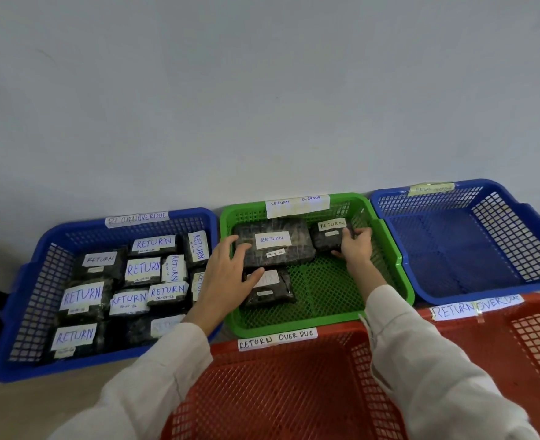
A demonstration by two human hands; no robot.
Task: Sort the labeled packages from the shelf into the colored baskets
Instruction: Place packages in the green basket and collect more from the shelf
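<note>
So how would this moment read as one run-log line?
sorting | left hand grips large RETURN package | right hand grips small RETURN package | both in green basket

Left blue basket (24, 296) was packed nearly wall to wall with labelled packages (143, 269). Green basket (400, 268) stood open at front right, three packages (273, 242) crowding back and left. Right blue basket (532, 217) offered bare floor.

Five baskets (386, 246), two hands (227, 268), about fourteen packages (297, 254).
</note>
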